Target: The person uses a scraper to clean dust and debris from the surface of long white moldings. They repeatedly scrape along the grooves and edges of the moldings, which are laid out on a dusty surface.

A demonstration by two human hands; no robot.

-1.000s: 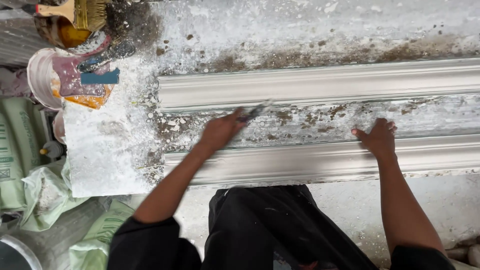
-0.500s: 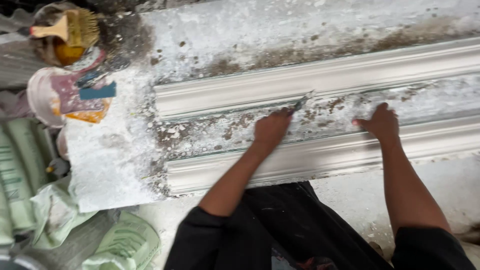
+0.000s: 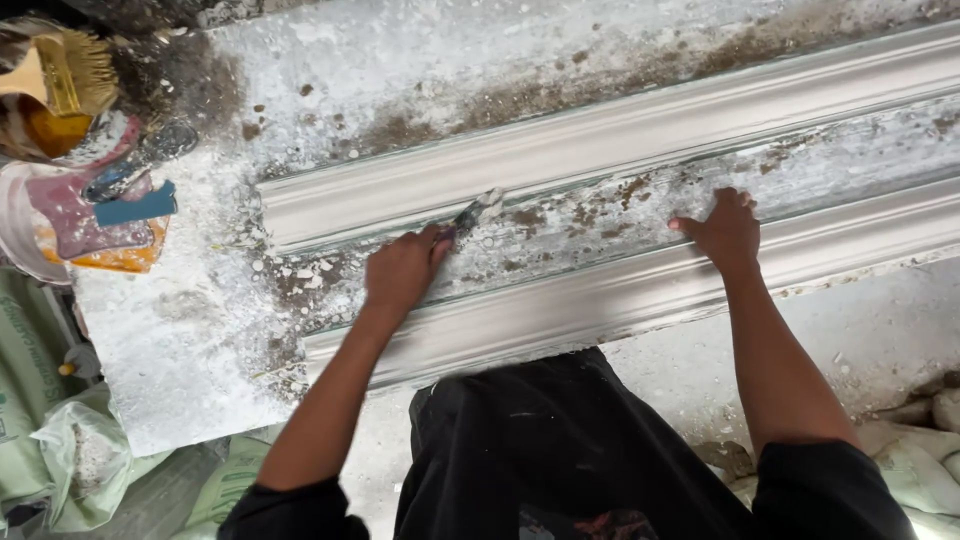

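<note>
Two long white plaster mouldings lie across a plaster-caked bench. My left hand (image 3: 402,272) grips a small scraper tool (image 3: 478,211), its blade tip touching the lower edge of the far moulding (image 3: 600,150). My right hand (image 3: 727,230) rests flat, fingers spread, on the top edge of the near moulding (image 3: 600,300). Between the mouldings runs a rough strip of white and brown plaster crumbs (image 3: 600,210).
At the far left stand a straw brush (image 3: 70,72), a pink scoop with a blue-handled tool (image 3: 110,205) and a bucket rim. Green sacks (image 3: 40,400) lie on the floor at the left. The bench's front left edge (image 3: 190,430) is ragged.
My left hand with the scraper has slid right along the far moulding's edge over the past second. My right hand has stayed on the near moulding. The view has shifted slightly.
</note>
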